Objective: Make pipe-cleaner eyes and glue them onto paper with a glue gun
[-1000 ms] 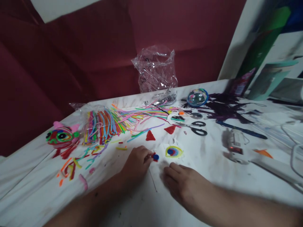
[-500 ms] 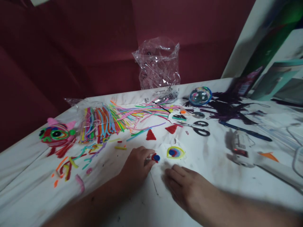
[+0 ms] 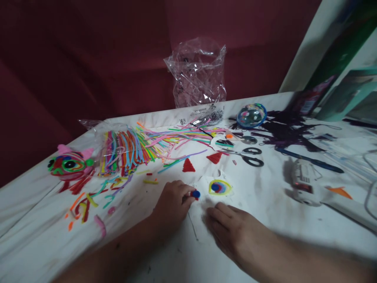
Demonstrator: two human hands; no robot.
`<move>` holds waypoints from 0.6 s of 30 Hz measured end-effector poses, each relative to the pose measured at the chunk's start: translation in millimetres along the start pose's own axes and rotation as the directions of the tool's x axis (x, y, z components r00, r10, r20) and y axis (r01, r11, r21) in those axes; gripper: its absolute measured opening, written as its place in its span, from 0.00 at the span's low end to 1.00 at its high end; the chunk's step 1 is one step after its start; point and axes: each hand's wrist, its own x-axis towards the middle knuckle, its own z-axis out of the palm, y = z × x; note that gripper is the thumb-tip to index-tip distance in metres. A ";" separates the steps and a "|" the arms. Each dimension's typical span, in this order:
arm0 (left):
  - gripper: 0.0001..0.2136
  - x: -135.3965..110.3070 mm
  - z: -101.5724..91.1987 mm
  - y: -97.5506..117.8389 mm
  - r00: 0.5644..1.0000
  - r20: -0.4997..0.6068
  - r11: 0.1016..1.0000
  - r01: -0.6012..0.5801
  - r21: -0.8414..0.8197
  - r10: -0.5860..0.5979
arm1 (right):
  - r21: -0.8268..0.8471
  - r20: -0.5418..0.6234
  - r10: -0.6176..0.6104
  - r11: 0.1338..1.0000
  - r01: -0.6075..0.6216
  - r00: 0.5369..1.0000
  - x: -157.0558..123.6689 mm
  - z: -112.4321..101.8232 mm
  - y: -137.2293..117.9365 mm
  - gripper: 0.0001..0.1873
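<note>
My left hand pinches a small piece with a blue dot and red edge between thumb and forefinger, low over a white paper scrap. To its right lies an eye shape in yellow, light blue, purple, red and blue, on white paper. My right hand rests just below this paper, fingers curled together; what is inside them, if anything, is hidden. A thin dark line runs on the table between the hands. Beyond them are two red fuzzy triangles.
Left stand a colourful animal figure, pipe-cleaner scraps and a bag of pipe cleaners. Black-handled scissors and a clear dome lie beyond. To the right are a glue gun, a dark blue pen-like tool and purple strips.
The view has shifted slightly. Both hands stay almost in place, the left still pinching the blue-and-red piece and the right still curled by the paper.
</note>
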 end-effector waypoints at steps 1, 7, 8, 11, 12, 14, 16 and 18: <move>0.06 0.2 -0.2 0.2 1.000 0.001 1.000 -0.002 0.001 0.002 | 0.006 0.012 0.007 1.000 -0.007 1.000 0.0 0.3 -0.1 0.09; 0.07 2.1 -0.9 1.6 1.000 -0.001 1.000 0.008 -0.002 -0.008 | 0.027 0.047 0.020 0.999 -0.021 0.999 1.2 0.4 0.0 0.08; 0.07 2.3 -0.7 1.5 1.000 -0.003 1.000 0.010 -0.001 -0.010 | 0.032 0.043 0.020 0.999 -0.021 0.999 1.5 0.2 0.1 0.08; 0.08 1.7 0.8 -1.1 1.000 -0.025 1.000 0.018 -0.003 -0.018 | 0.029 0.051 0.020 0.999 -0.022 0.998 2.5 -2.9 0.6 0.08; 0.08 1.2 1.5 -2.8 0.999 -0.038 1.000 0.016 -0.007 -0.016 | 0.027 0.062 0.028 0.999 -0.030 0.998 3.1 -5.5 0.9 0.08; 0.10 0.2 3.2 -7.5 0.998 -0.064 1.000 0.005 -0.018 -0.006 | 0.035 0.104 0.034 0.999 -0.037 0.994 5.0 -14.4 2.0 0.08; 0.12 1.1 6.0 -14.4 0.996 -0.090 1.000 -0.015 -0.025 0.013 | 0.056 0.156 -0.002 0.998 -0.007 0.988 7.8 -27.4 3.7 0.06; 0.13 4.8 10.1 -22.6 0.989 -0.145 0.999 -0.035 -0.012 0.033 | 0.064 0.197 -0.052 0.997 0.040 0.979 11.5 -41.9 5.3 0.08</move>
